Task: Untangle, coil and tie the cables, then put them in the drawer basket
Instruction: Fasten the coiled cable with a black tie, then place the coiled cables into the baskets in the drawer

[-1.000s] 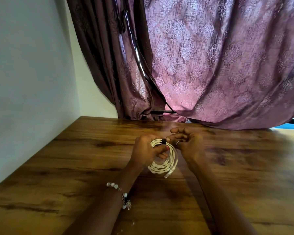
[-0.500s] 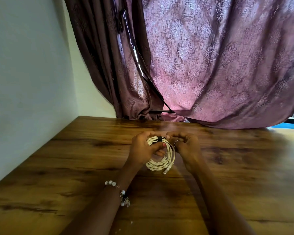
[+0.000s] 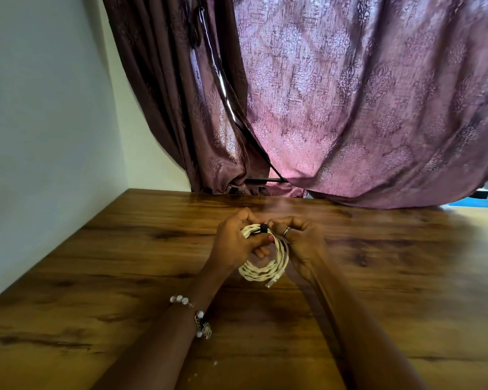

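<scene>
A cream-white cable coil is held just above the wooden table, its plug end hanging at the lower right. A black tie wraps the top of the coil. My left hand grips the coil's left side, with the thumb across the strands. My right hand, wearing a ring, pinches the coil at the tie with curled fingers. The drawer basket is not in view.
A purple patterned curtain hangs along the far edge of the table. A white wall borders the table on the left. A blue surface shows at the far right behind the curtain.
Both hands have drawn closer together over the tie and shifted slightly toward the far side. The coil stays in both hands.
</scene>
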Demonstrator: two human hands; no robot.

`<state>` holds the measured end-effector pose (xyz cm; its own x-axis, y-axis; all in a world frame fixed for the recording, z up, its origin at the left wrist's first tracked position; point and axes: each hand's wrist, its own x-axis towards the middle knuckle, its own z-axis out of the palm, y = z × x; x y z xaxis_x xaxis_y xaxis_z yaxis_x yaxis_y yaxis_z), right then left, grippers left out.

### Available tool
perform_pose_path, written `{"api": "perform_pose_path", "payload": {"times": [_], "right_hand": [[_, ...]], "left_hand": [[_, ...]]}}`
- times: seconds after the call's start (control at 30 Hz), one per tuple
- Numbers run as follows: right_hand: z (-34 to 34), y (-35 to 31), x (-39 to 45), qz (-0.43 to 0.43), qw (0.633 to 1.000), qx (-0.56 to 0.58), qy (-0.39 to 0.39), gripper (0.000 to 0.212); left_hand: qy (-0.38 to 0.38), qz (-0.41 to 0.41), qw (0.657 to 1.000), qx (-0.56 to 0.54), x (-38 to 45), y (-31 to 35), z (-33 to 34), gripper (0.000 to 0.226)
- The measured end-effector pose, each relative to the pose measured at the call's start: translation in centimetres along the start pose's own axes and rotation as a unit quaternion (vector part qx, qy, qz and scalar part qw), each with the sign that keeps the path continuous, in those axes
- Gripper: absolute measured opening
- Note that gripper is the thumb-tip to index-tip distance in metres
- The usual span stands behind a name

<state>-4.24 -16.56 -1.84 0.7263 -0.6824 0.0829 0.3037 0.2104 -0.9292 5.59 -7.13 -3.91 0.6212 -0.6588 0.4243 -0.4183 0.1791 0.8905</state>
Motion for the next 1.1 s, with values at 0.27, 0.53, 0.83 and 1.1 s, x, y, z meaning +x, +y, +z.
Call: {"api": "perform_pose_path", "payload": {"times": [0.27,0.53,0.83,1.1], "right_hand": [[-2.1,-1.0,-0.8,0.015,1.000,-0.006,0.016,0.015],[-9.0,-3.8,-6.8,0.027,0.980,-0.185,0.067,0.013],[-18.5,-9.3,-14.0,-0.078,0.847,-0.436,0.296,0.042],[-28.9,-12.6,-18.8,-0.006,0.661,-0.467,0.587,0.054]], "left_hand": [[0.037,-0.111,0.979,-0.169,-0.6,1.0,1.9,0.043],[-0.066,-0.312,0.891,-0.323,-3.4,3.8,6.8,0.020],[-0.189,-0.276,0.935,-0.114,-7.0,7.1,17.5,0.009],[-0.182,-0.291,0.928,-0.147,-6.9,6.7,23.6,0.018]]}}
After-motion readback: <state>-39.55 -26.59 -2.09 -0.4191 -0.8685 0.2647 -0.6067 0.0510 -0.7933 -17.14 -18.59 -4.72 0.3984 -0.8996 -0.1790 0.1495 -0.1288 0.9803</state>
